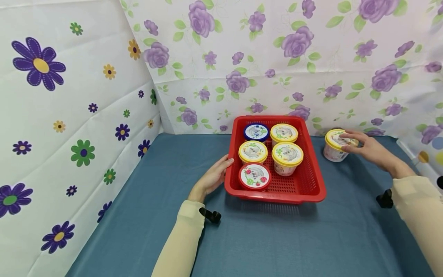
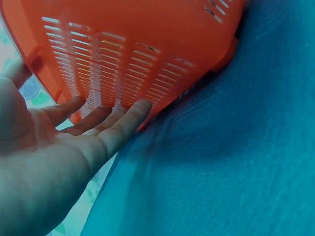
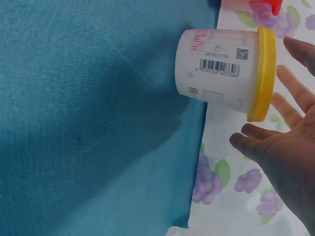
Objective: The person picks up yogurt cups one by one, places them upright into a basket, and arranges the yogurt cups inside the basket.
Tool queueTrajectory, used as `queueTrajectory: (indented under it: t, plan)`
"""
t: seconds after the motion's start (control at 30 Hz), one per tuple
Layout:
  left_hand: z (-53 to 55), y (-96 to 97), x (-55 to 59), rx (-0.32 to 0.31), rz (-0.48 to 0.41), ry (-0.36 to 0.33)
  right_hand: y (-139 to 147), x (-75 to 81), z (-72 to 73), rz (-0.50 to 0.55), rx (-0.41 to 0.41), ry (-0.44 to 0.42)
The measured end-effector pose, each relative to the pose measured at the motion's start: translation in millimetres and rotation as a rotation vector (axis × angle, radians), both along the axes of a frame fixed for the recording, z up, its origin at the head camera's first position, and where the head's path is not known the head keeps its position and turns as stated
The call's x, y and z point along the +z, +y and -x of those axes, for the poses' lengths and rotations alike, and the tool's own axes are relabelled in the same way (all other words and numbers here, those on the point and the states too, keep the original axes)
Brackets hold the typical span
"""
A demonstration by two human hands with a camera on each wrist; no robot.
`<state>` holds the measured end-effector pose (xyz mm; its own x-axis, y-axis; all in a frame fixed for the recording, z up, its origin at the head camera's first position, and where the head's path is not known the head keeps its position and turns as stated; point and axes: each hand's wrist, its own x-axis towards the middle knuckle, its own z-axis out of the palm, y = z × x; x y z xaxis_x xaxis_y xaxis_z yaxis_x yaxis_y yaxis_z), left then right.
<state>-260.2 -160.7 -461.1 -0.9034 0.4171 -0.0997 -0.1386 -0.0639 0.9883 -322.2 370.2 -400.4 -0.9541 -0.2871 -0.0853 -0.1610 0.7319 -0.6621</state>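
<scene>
My left hand (image 1: 212, 177) holds the left side of a red plastic basket (image 1: 313, 188). Its thumb lies at the rim, and the fingertips (image 2: 142, 105) rest against the slotted outer wall. Inside are several lidded tubs: a blue-lidded one (image 1: 256, 132), a red-lidded one (image 1: 255, 177) and yellow-lidded ones, such as the front right tub (image 1: 287, 156). Right of the basket, another yellow-lidded tub (image 1: 335, 144) stands on the table. Over its lid hovers my right hand (image 1: 372, 148), fingers spread; in the right wrist view, a barcode shows on the tub's white side (image 3: 221, 71).
Blue cloth (image 1: 266, 246) covers the table. A white sheet with purple roses (image 1: 242, 50) hangs along the back edge, and a daisy-print sheet (image 1: 86, 115) borders the left. Black straps sit at both wrists.
</scene>
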Motion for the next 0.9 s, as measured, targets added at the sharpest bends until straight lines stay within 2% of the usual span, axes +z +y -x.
queueTrajectory:
  t: [0.37,0.7,0.9]
  plan:
    - [0.9,0.5,-1.2,0.016,0.019,-0.002,-0.5,-10.2,1.7,0.044,-0.022,0.006]
    - [-0.3,0.3,-0.5,0.017,0.014,0.001,-4.2,-25.7,3.0,0.118,-0.067,0.056]
    - [0.2,0.8,-1.0,0.016,0.015,0.002,-5.9,-28.0,2.9,0.142,-0.096,0.089]
